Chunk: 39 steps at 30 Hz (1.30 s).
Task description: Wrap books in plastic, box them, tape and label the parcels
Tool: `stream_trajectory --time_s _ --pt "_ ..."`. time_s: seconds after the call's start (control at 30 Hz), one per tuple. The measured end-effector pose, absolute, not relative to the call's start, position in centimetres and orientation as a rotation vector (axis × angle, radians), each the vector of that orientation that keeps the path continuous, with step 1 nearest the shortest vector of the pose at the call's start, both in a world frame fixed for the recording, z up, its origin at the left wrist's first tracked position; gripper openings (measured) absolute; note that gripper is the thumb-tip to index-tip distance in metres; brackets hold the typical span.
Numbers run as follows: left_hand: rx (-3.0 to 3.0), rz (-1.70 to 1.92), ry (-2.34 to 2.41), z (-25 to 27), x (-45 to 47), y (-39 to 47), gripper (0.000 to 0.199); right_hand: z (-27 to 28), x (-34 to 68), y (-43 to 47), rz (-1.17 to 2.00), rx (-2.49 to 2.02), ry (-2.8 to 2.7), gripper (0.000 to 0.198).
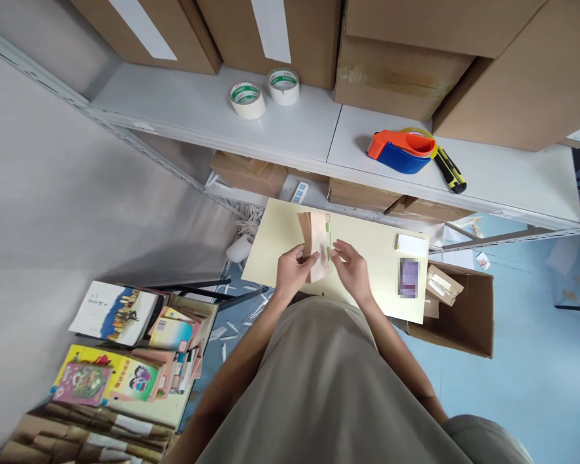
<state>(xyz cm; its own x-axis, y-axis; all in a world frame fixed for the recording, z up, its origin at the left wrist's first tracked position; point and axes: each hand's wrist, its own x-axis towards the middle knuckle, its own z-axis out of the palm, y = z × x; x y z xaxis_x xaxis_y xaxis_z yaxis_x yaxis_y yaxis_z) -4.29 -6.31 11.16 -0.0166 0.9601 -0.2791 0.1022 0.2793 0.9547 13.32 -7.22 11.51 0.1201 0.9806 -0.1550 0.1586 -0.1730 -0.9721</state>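
A small booklet [319,241] with pinkish-tan pages and a green-and-white strip along its right edge is held upright over the pale yellow table [362,238]. My left hand [294,269] grips its lower left side, the thumb lying across the page. At the right edge, my right hand [352,269] has curled fingers, with its thumb and fingertips meeting the strip. A small white box [412,245] lies at the table's right end, and below it is a pixelated purple rectangle [408,278].
Cardboard boxes [280,38], tape rolls [247,100], an orange-and-blue tape dispenser [401,151] and a yellow-black cutter [449,171] stand on the shelf [174,106]. An open carton [473,309] is right of the table. Stacked books [120,316] lie at lower left.
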Motion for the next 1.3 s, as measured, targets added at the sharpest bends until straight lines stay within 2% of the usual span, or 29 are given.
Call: stream_trajectory --time_s 0.1,0.23,0.4,0.5,0.6,0.77,0.93,1.1,1.3 --pt "1.249 0.877 1.565 10.6 -2.4 -7.7 0.038 11.2 12.1 -7.5 1.2 -1.581 -1.256 0.055" --pt "1.31 0.826 1.402 10.8 -1.8 -8.8 0.057 10.7 13.3 -6.7 1.078 -1.715 -1.217 0.054" --pt "1.201 1.07 1.432 12.1 -5.2 -6.9 0.068 11.4 16.3 -6.0 1.414 -1.379 -1.052 0.056" --pt "1.044 0.963 1.322 13.0 -7.6 -5.7 0.075 12.0 16.7 -6.4 1.542 -1.23 -0.943 0.055" --pt "0.965 0.821 1.186 13.9 -8.7 -5.6 0.069 12.2 16.4 -6.7 1.583 -1.197 -0.932 0.059" --pt "1.03 0.861 1.216 14.4 -9.0 -6.2 0.063 12.6 16.6 -6.4 1.557 -1.259 -1.089 0.064" --pt "1.198 0.917 1.237 14.2 -10.0 -6.3 0.059 13.7 17.6 -5.6 1.372 -1.244 -1.364 0.051" --pt "1.708 1.049 1.206 13.9 -11.4 -6.2 0.03 14.6 17.6 -5.6 1.13 -1.155 -1.593 0.035" --pt "1.808 1.152 1.169 14.2 -11.8 -6.9 0.028 15.0 17.2 -6.2 1.034 -1.099 -1.676 0.029"
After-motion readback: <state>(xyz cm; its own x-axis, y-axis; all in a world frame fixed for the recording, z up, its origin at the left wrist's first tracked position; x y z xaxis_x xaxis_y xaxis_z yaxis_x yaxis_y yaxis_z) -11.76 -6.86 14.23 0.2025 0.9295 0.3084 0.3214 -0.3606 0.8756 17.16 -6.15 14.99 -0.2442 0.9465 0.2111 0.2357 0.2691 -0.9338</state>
